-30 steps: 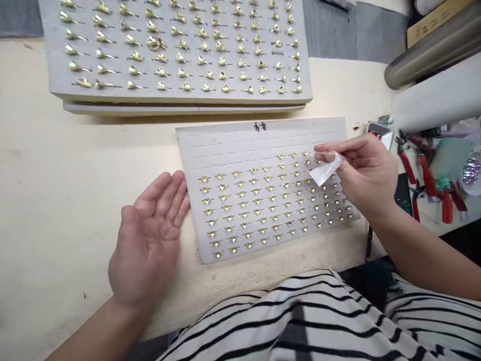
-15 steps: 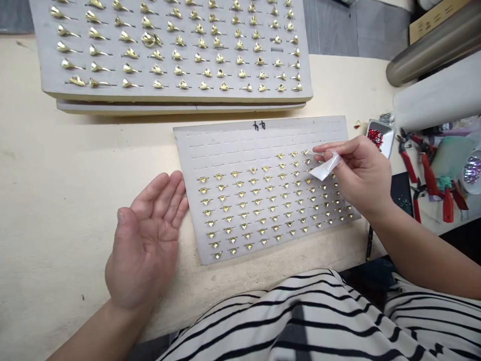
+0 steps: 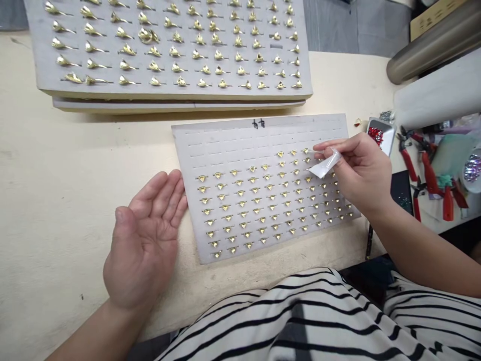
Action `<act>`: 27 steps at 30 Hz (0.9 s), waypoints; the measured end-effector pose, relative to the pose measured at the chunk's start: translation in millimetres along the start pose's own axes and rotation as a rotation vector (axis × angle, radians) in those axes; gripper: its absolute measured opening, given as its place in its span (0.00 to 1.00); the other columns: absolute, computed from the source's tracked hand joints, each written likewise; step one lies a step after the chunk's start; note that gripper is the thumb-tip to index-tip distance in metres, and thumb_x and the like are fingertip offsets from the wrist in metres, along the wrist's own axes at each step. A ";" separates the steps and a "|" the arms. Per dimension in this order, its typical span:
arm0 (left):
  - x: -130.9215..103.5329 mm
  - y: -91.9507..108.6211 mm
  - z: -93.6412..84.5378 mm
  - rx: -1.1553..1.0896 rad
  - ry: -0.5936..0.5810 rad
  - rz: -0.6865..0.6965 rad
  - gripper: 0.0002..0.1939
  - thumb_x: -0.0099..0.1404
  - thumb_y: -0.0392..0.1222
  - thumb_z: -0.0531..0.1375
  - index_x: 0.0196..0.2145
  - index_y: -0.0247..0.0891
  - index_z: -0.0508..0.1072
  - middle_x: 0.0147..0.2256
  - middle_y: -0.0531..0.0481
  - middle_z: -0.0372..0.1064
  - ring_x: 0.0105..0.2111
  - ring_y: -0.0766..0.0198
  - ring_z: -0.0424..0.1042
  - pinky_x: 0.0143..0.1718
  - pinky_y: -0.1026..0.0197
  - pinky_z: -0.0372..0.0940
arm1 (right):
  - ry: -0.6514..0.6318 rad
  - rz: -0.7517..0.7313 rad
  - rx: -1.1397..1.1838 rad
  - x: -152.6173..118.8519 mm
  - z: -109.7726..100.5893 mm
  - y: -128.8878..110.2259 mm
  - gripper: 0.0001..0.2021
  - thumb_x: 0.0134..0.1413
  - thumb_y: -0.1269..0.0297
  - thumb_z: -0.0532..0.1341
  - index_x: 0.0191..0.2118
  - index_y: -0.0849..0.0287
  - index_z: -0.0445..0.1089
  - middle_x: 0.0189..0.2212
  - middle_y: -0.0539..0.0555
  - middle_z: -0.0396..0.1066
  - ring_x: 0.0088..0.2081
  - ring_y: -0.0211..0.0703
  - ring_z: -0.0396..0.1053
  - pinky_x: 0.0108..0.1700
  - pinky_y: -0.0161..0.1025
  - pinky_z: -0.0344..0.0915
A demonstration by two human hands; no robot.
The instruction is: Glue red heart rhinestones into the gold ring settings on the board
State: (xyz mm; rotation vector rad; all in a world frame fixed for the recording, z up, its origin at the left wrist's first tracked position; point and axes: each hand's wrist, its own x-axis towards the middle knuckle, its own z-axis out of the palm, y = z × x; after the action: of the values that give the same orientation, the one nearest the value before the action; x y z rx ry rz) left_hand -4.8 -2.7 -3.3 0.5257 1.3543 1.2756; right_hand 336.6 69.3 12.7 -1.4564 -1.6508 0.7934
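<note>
My right hand (image 3: 361, 173) pinches a small cone-shaped plastic bag (image 3: 323, 166) with white stuff in it. Its thin clear tip points left, close to a gold ring (image 3: 305, 150) in the top filled row; whether they touch I cannot tell. Rows of gold rings with triangular faces stand in the slits of a grey foam board (image 3: 221, 143), marked with black writing at its far edge. My left hand (image 3: 148, 235) lies palm up, fingers stretched, against the board's left edge. My right fingers hide some rings on the board's right side.
A larger foam board (image 3: 176, 92) full of gold rings lies on another board at the back. To the right are a white tray of red stones (image 3: 391, 135), red-handled pliers (image 3: 408, 163), a bowl of shiny stones (image 3: 472, 173) and a white roll (image 3: 439, 95).
Both hands keep practically the same pose, with the bag tip by the same ring. The whole view has shifted very slightly.
</note>
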 end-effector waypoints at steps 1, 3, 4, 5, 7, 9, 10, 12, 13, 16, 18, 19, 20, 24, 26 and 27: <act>-0.1 0.5 -0.1 0.002 -0.001 -0.002 0.29 0.73 0.67 0.52 0.56 0.48 0.79 0.61 0.51 0.75 0.66 0.58 0.71 0.66 0.57 0.71 | 0.001 -0.003 0.006 0.7 0.6 -0.1 0.05 0.65 0.68 0.67 0.40 0.49 0.74 0.44 0.44 0.83 0.46 0.40 0.82 0.49 0.41 0.82; -0.5 1.4 -0.2 0.006 -0.005 -0.005 0.29 0.73 0.67 0.52 0.56 0.48 0.79 0.62 0.52 0.75 0.66 0.57 0.70 0.68 0.55 0.68 | -0.004 -0.001 0.021 1.7 1.7 0.0 0.05 0.65 0.69 0.67 0.40 0.50 0.74 0.44 0.44 0.83 0.46 0.39 0.82 0.50 0.40 0.81; -0.7 1.7 -0.2 0.007 -0.008 -0.008 0.28 0.73 0.66 0.53 0.56 0.48 0.79 0.62 0.52 0.75 0.67 0.57 0.69 0.70 0.53 0.67 | -0.010 0.003 0.027 1.8 2.0 0.2 0.05 0.65 0.69 0.67 0.39 0.50 0.74 0.44 0.44 0.83 0.46 0.38 0.82 0.50 0.39 0.81; -0.9 1.9 -0.2 0.008 -0.012 -0.012 0.28 0.73 0.66 0.53 0.56 0.48 0.79 0.62 0.51 0.75 0.67 0.57 0.69 0.71 0.52 0.65 | -0.016 0.008 0.031 1.6 2.1 0.5 0.05 0.65 0.69 0.67 0.39 0.50 0.74 0.44 0.44 0.83 0.45 0.38 0.82 0.50 0.39 0.81; -1.1 1.7 -0.3 0.007 -0.018 -0.015 0.28 0.74 0.66 0.52 0.57 0.48 0.79 0.63 0.51 0.74 0.68 0.56 0.68 0.73 0.50 0.62 | -0.020 0.018 0.024 0.6 1.6 1.1 0.04 0.65 0.68 0.67 0.39 0.49 0.74 0.44 0.44 0.83 0.45 0.39 0.82 0.50 0.40 0.81; -1.2 1.0 -0.5 0.005 -0.023 -0.015 0.29 0.74 0.66 0.51 0.57 0.48 0.78 0.63 0.50 0.73 0.68 0.55 0.67 0.74 0.49 0.59 | -0.016 0.019 0.011 -0.6 0.6 1.7 0.05 0.65 0.68 0.67 0.40 0.49 0.74 0.44 0.44 0.83 0.45 0.39 0.82 0.51 0.41 0.81; -1.2 0.6 -0.5 0.002 -0.021 -0.012 0.29 0.74 0.66 0.51 0.57 0.48 0.78 0.63 0.50 0.73 0.69 0.55 0.67 0.75 0.48 0.59 | -0.012 0.016 0.008 -1.0 0.2 2.0 0.05 0.64 0.68 0.67 0.40 0.49 0.74 0.44 0.44 0.83 0.45 0.39 0.82 0.51 0.42 0.81; -1.3 -0.1 -0.3 -0.002 -0.016 -0.009 0.29 0.75 0.65 0.49 0.58 0.47 0.78 0.64 0.49 0.73 0.69 0.55 0.66 0.75 0.48 0.58 | -0.004 0.008 0.005 -0.8 -0.1 2.5 0.05 0.64 0.68 0.68 0.39 0.48 0.74 0.44 0.44 0.83 0.45 0.39 0.82 0.51 0.42 0.81; -1.4 -0.4 0.0 -0.002 -0.012 -0.007 0.29 0.75 0.65 0.49 0.58 0.47 0.78 0.64 0.49 0.73 0.69 0.55 0.67 0.75 0.49 0.58 | 0.001 0.005 0.006 -0.4 0.1 2.7 0.05 0.63 0.68 0.68 0.39 0.48 0.74 0.44 0.44 0.83 0.46 0.40 0.82 0.51 0.42 0.81; -1.8 -0.6 0.9 0.003 -0.003 -0.008 0.29 0.75 0.65 0.48 0.57 0.47 0.78 0.63 0.50 0.73 0.68 0.56 0.68 0.73 0.52 0.63 | 0.013 0.011 0.019 1.5 1.7 3.5 0.04 0.64 0.66 0.68 0.38 0.49 0.74 0.43 0.44 0.83 0.46 0.41 0.82 0.51 0.43 0.81; -2.1 -0.3 1.4 0.004 -0.003 -0.009 0.29 0.75 0.65 0.49 0.57 0.48 0.79 0.63 0.51 0.73 0.68 0.57 0.68 0.71 0.53 0.64 | 0.010 0.017 0.021 2.0 2.7 3.8 0.03 0.65 0.65 0.67 0.39 0.49 0.74 0.43 0.45 0.83 0.45 0.41 0.82 0.52 0.45 0.81; -2.2 -0.1 1.5 0.004 -0.004 -0.009 0.29 0.75 0.65 0.49 0.57 0.48 0.79 0.63 0.51 0.74 0.68 0.57 0.68 0.71 0.53 0.64 | 0.003 0.019 0.017 1.8 2.9 3.8 0.03 0.65 0.65 0.67 0.39 0.49 0.74 0.44 0.45 0.83 0.45 0.41 0.82 0.52 0.46 0.81; -2.2 0.0 1.5 0.003 -0.003 -0.008 0.29 0.75 0.65 0.49 0.57 0.48 0.79 0.63 0.50 0.74 0.68 0.57 0.68 0.72 0.53 0.64 | -0.003 0.019 0.010 1.3 2.8 3.6 0.03 0.65 0.64 0.67 0.39 0.49 0.74 0.44 0.45 0.83 0.45 0.42 0.82 0.52 0.46 0.81; -2.2 0.6 1.1 0.012 0.006 -0.016 0.30 0.75 0.65 0.48 0.57 0.48 0.78 0.64 0.49 0.73 0.69 0.54 0.67 0.75 0.48 0.58 | 0.004 0.005 0.016 -0.8 0.2 1.0 0.03 0.65 0.64 0.68 0.39 0.48 0.74 0.44 0.45 0.83 0.45 0.42 0.82 0.52 0.47 0.82; -2.3 0.5 0.5 0.020 0.002 -0.016 0.30 0.75 0.65 0.47 0.58 0.48 0.78 0.64 0.49 0.72 0.69 0.54 0.66 0.75 0.48 0.57 | 0.034 -0.012 0.038 -0.9 -1.6 -0.6 0.03 0.65 0.65 0.68 0.39 0.48 0.75 0.43 0.46 0.83 0.45 0.43 0.82 0.51 0.48 0.82; -2.4 0.5 0.2 0.022 0.001 -0.010 0.30 0.75 0.65 0.47 0.58 0.48 0.78 0.64 0.49 0.72 0.69 0.54 0.67 0.75 0.48 0.58 | 0.051 -0.024 0.052 -0.7 -2.6 -1.2 0.03 0.65 0.64 0.68 0.39 0.48 0.75 0.43 0.46 0.83 0.44 0.43 0.82 0.51 0.48 0.82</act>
State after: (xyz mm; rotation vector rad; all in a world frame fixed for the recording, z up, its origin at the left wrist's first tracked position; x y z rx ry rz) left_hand -4.2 -4.6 -1.8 0.5328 1.3718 1.2548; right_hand 338.2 68.3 14.9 -1.4077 -1.5951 0.7740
